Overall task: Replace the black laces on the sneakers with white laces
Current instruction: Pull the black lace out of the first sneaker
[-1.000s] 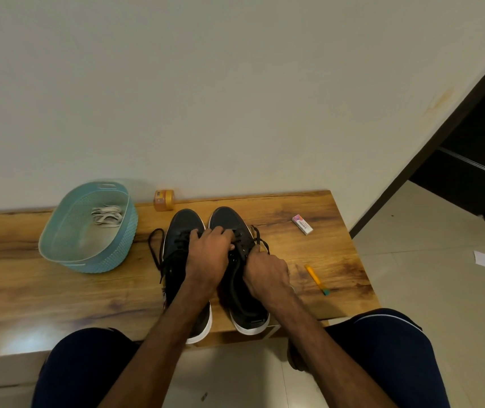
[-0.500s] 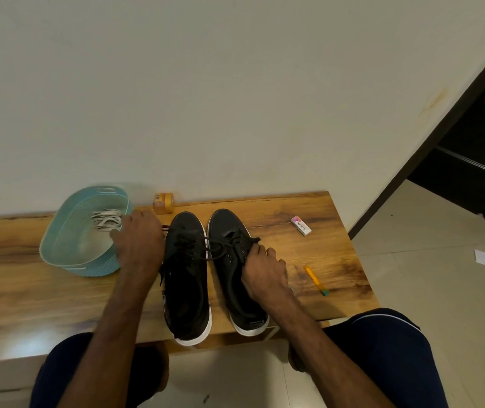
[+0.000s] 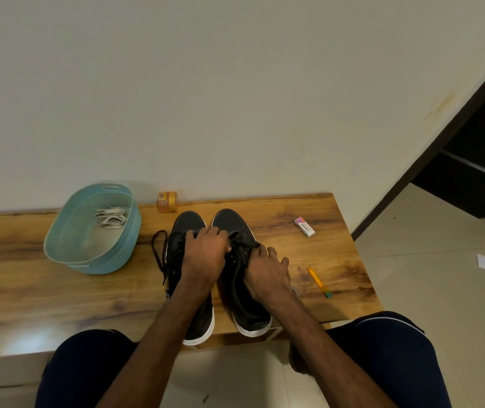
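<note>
Two black sneakers with white soles stand side by side on the wooden bench, the left sneaker and the right sneaker. My left hand reaches across and pinches the black lace over the right sneaker's eyelets. My right hand grips that sneaker's right side. A loose black lace end trails off the left sneaker onto the bench. White laces lie bundled in the teal basket.
A small orange jar stands by the wall behind the sneakers. An eraser and a yellow pencil lie on the bench's right end. My knees sit below the bench edge. A doorway opens at the right.
My left hand swung out left toward the basket half a second ago and has come back over the right sneaker's laces. My right hand stayed on the right sneaker.
</note>
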A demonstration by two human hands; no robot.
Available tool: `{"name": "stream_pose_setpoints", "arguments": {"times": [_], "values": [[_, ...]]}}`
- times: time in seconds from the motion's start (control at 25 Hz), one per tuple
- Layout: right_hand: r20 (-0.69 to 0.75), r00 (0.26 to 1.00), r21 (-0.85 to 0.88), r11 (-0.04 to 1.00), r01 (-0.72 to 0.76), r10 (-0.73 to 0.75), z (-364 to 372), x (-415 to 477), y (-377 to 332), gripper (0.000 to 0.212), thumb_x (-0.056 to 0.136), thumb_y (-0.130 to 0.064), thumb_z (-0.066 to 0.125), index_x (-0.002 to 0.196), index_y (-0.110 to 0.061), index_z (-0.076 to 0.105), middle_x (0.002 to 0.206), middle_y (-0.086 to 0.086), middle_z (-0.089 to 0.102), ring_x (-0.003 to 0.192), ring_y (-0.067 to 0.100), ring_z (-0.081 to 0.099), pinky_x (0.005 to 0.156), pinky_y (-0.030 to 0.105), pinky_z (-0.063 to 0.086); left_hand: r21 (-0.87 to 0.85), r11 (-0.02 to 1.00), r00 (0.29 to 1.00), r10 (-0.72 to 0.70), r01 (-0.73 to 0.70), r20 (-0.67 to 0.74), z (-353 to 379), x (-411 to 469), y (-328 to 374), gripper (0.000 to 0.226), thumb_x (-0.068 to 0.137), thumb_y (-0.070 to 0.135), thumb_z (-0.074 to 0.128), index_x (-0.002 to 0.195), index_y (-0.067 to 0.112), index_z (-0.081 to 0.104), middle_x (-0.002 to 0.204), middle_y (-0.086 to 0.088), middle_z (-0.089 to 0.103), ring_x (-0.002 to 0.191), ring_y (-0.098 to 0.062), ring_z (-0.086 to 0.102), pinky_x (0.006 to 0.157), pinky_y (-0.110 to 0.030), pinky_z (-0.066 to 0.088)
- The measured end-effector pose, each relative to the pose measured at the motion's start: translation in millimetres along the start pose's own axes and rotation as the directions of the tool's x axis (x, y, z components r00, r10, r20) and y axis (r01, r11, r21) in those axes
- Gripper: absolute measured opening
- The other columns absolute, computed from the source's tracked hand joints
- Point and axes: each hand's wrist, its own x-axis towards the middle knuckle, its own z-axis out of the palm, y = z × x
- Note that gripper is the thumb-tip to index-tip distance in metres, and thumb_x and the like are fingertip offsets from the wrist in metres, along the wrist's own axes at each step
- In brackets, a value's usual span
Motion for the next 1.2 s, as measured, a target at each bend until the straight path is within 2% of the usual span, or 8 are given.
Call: {"name": "stream_pose_setpoints", "arguments": {"times": [0.2, 0.36, 0.52, 0.72, 0.84, 0.92, 1.08, 1.2], "values": [[-0.003, 1.000, 0.035, 0.999, -0.013, 0.013, 2, 3, 2, 0.065, 0.095, -0.035, 0.051, 0.148, -0.003, 0.029, 0.148, 0.013, 0.042, 0.137, 0.032, 0.036, 0.107, 0.061, 0.033, -0.141, 0.945, 0.922, -0.321, 0.296, -0.216, -35, -4, -54, 0.011, 0.094, 0.023, 0.060, 0.103, 0.018, 0.063, 0.102, -0.006, 0.067, 0.097, -0.029, 0.062, 0.084, -0.045, 0.044], [-0.002, 1.000, 0.053, 0.998, -0.016, 0.016, 1, 4, 3, 0.065, 0.096, -0.037, 0.051, 0.148, -0.004, 0.029, 0.147, 0.012, 0.044, 0.136, 0.032, 0.037, 0.107, 0.061, 0.033, -0.219, 0.822, 0.809, -0.563, 0.526, -0.172, -51, -17, -88, 0.012, 0.092, 0.023, 0.063, 0.097, 0.013, 0.067, 0.101, -0.013, 0.066, 0.097, -0.038, 0.062, 0.084, -0.045, 0.043], [0.019, 0.999, 0.079, 0.996, -0.029, 0.028, -2, 3, 6, 0.062, 0.096, -0.038, 0.051, 0.147, -0.007, 0.032, 0.145, 0.010, 0.045, 0.134, 0.031, 0.039, 0.105, 0.060, 0.034, -0.249, 0.747, 0.747, -0.655, 0.616, -0.116, -59, -26, -114, 0.016, 0.094, 0.019, 0.060, 0.102, 0.010, 0.070, 0.103, -0.019, 0.066, 0.097, -0.042, 0.063, 0.082, -0.046, 0.047], [-0.086, 0.987, 0.359, 0.920, 0.158, -0.136, -22, 13, 10, 0.058, 0.097, -0.029, 0.054, 0.151, -0.023, 0.032, 0.156, 0.002, 0.033, 0.142, 0.027, 0.029, 0.110, 0.059, 0.034, -0.295, 0.873, 0.907, -0.418, 0.387, -0.046, -59, -28, -83, 0.030, 0.091, 0.031, 0.067, 0.116, 0.015, 0.061, 0.117, -0.011, 0.060, 0.109, -0.033, 0.056, 0.082, -0.045, 0.050], [-0.172, 0.956, 0.196, 0.943, 0.268, -0.236, -26, 17, 2, 0.047, 0.096, -0.023, 0.053, 0.143, -0.023, 0.048, 0.153, 0.000, 0.037, 0.142, 0.023, 0.028, 0.110, 0.053, 0.032, -0.381, 0.922, 0.996, -0.087, 0.070, -0.029, -49, -23, -46, 0.051, 0.084, 0.038, 0.073, 0.129, 0.024, 0.053, 0.133, -0.004, 0.046, 0.124, -0.025, 0.045, 0.095, -0.045, 0.049], [-0.169, 0.963, 0.125, 0.964, 0.234, -0.211, -24, 19, -4, 0.045, 0.096, -0.026, 0.056, 0.140, -0.021, 0.051, 0.150, 0.002, 0.042, 0.140, 0.024, 0.031, 0.110, 0.050, 0.032, -0.346, 0.938, 0.997, 0.054, -0.028, 0.064, -39, -19, -32, 0.063, 0.080, 0.048, 0.075, 0.135, 0.031, 0.051, 0.147, -0.002, 0.037, 0.135, -0.024, 0.036, 0.102, -0.047, 0.045], [-0.195, 0.965, 0.079, 0.978, 0.192, -0.174, -25, 23, -6, 0.039, 0.095, -0.029, 0.060, 0.133, -0.021, 0.057, 0.140, 0.003, 0.047, 0.134, 0.024, 0.037, 0.108, 0.049, 0.034, -0.357, 0.934, 0.965, 0.109, -0.017, 0.240, -20, -11, -26, 0.086, 0.070, 0.058, 0.079, 0.145, 0.041, 0.040, 0.163, 0.000, 0.016, 0.148, -0.029, 0.019, 0.112, -0.062, 0.029], [-0.184, 0.975, 0.250, 0.953, 0.172, -0.128, -23, 27, -5, 0.021, 0.093, -0.018, 0.062, 0.113, -0.017, 0.067, 0.128, 0.003, 0.049, 0.121, 0.021, 0.045, 0.102, 0.044, 0.042, -0.395, 0.919, 0.961, 0.110, 0.000, 0.255, -10, -8, -27, 0.088, 0.065, 0.065, 0.078, 0.141, 0.042, 0.042, 0.164, 0.001, 0.014, 0.149, -0.029, 0.017, 0.112, -0.069, 0.019]]}}
